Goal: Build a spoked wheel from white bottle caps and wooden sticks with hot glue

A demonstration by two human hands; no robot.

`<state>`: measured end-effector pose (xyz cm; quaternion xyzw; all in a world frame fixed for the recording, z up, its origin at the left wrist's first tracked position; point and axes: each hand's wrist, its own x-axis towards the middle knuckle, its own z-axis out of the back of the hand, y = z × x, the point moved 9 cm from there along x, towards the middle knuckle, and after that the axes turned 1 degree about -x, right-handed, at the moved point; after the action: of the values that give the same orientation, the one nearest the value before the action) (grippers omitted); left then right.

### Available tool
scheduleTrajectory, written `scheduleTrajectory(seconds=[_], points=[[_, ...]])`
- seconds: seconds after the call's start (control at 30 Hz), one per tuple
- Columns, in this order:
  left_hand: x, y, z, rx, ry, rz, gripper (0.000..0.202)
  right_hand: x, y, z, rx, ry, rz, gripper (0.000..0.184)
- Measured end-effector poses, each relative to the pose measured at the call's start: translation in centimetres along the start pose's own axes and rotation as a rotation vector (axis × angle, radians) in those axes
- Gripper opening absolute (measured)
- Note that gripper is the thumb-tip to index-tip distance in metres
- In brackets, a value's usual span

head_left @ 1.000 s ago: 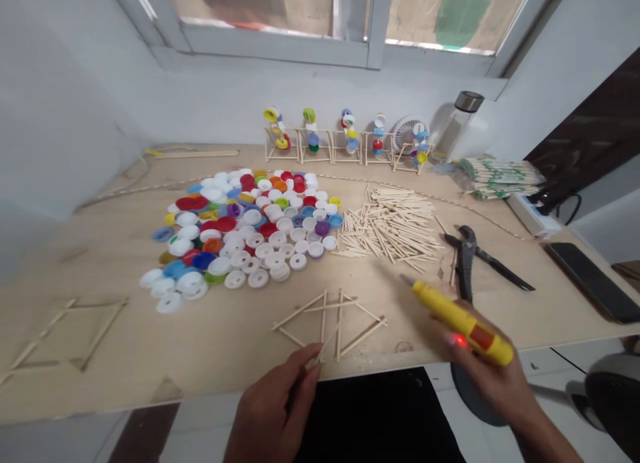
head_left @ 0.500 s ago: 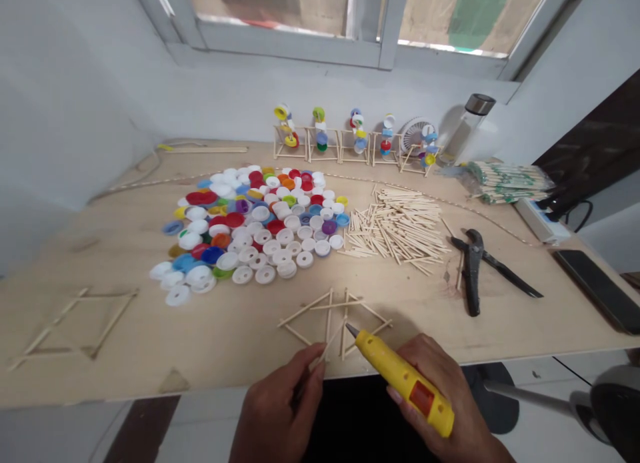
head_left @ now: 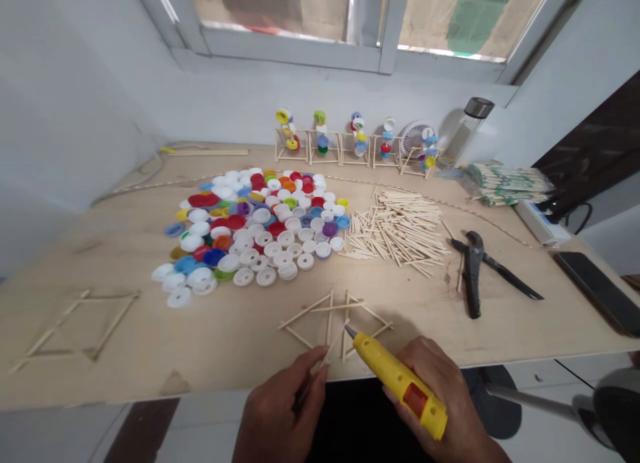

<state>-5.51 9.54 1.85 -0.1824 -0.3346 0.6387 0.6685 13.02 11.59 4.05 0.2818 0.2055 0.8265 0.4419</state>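
My right hand (head_left: 435,396) is wrapped round a yellow hot glue gun (head_left: 395,373). Its grey nozzle points up and left, close to the upper tip of a thin wooden stick (head_left: 338,343). That stick is pinched between the thumb and fingers of my left hand (head_left: 287,399), just over the table's front edge. Right behind it lies a stick frame (head_left: 305,309) of two triangles side by side, with a short stick laid across both. Whether nozzle and stick touch I cannot tell.
Colourful bottle caps (head_left: 260,236) lie heaped beside a pile of cut sticks (head_left: 400,226). Pliers (head_left: 473,276) and a phone (head_left: 600,289) are at the right. Another stick frame (head_left: 113,326) lies far left. Several finished stick-and-cap models (head_left: 323,146) stand along the wall near a bottle (head_left: 465,133).
Both hands stay almost where they were. The glue gun has shifted very slightly left in my right hand, its nozzle still by the stick's tip. The camera view has moved a little.
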Motion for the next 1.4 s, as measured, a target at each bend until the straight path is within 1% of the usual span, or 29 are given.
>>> scheduleTrajectory(seconds=[0.3, 0.4, 0.5, 0.7, 0.8, 0.9, 1.0, 1.1, 1.23, 1.4], points=[[0.20, -0.13, 0.14, -0.005, -0.014, -0.007, 0.025, -0.20, -0.09, -0.23, -0.001, -0.022, 0.005, 0.017], [0.08, 0.02, 0.13, -0.016, -0.010, 0.003, 0.025, -0.10, 0.11, -0.04, -0.024, -0.042, 0.025, 0.017], [-0.02, 0.12, 0.10, -0.019, -0.006, 0.017, 0.027, 0.00, 0.04, 0.20, -0.042, -0.060, 0.011, 0.018], [-0.07, 0.20, 0.06, -0.036, -0.012, 0.032, 0.026, 0.06, 0.06, 0.17, -0.048, -0.043, 0.006, 0.020], [0.02, 0.13, 0.04, -0.034, -0.004, 0.012, 0.026, 0.05, -0.15, 0.23, -0.056, -0.044, -0.013, 0.019], [0.08, 0.05, 0.17, -0.031, -0.011, -0.004, 0.025, 0.15, 0.15, 0.23, -0.048, -0.030, 0.009, 0.020], [0.08, 0.08, 0.31, -0.024, -0.021, 0.008, 0.026, 0.25, 0.31, 0.35, -0.047, -0.030, 0.011, 0.022], [0.07, 0.02, 0.29, -0.023, -0.016, 0.012, 0.027, 0.21, 0.20, 0.33, -0.048, -0.033, -0.003, 0.022], [0.06, 0.07, 0.14, -0.026, -0.001, 0.012, 0.027, 0.11, 0.30, 0.14, -0.050, -0.038, 0.021, 0.020], [0.03, 0.08, 0.32, -0.025, -0.004, 0.026, 0.027, 0.16, -0.31, 0.31, -0.059, -0.048, -0.046, 0.021]])
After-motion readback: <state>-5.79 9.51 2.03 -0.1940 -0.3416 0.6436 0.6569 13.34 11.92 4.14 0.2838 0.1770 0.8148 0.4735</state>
